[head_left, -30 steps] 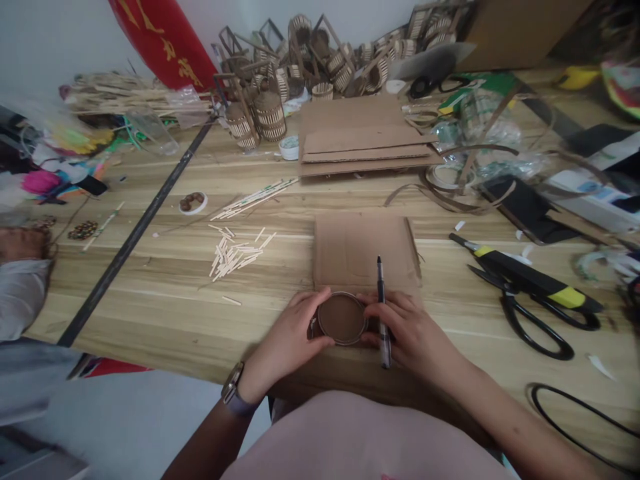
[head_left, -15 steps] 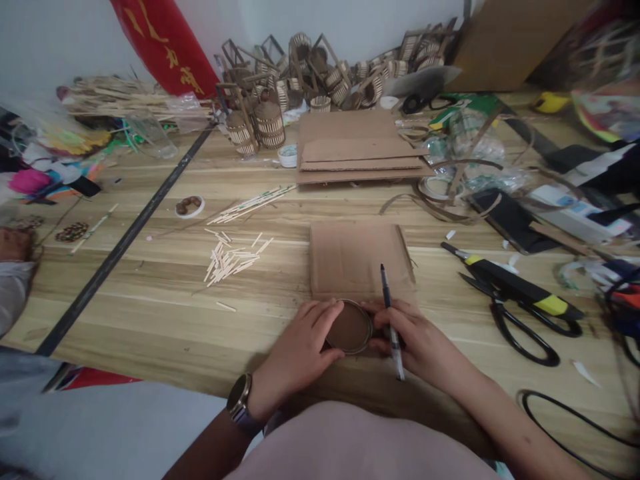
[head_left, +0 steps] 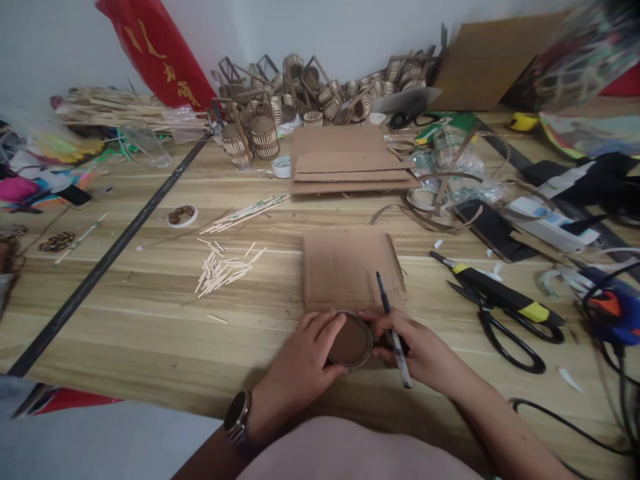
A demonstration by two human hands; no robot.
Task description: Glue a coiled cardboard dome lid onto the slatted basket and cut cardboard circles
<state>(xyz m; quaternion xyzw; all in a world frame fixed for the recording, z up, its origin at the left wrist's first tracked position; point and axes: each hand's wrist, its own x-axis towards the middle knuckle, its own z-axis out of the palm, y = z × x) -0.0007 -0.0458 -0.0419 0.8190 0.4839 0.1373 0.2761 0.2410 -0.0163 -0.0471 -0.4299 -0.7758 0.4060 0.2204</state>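
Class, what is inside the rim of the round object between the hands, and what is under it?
The round object shows a brown surface inside its rim. What lies directly beneath cannot be seen: the object, left hand and right hand cover it.

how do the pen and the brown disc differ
The pen is long and slim; the disc is round. The pen is black and greyish; the disc is brown. The pen lies in the right hand; the disc sits between that and the left hand. Both are in hand.
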